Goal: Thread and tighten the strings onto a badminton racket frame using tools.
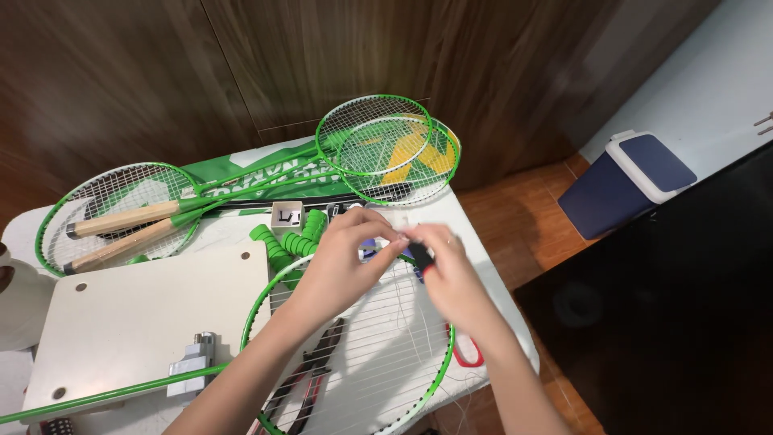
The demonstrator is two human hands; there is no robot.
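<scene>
Over green racket (354, 362) on bench (483, 266): left hand (342, 262) pinches string, right hand (447, 270) grips black tool (420, 256).

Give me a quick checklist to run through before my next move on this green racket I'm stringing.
1. Racket under the hands: the green racket lies flat on the table, head beneath both hands. Ok.
2. Shaft hold: the shaft passes a metal clamp on the white board; whether it is tightened, cannot tell.
3. Grip: left hand and right hand meet fingertip to fingertip, the right pinching a small black tool. Ok.
4. String: loose white string trails over the strung face. Not ok.
5. Table edge: a red-handled tool sits close to the edge. Not ok.
</scene>
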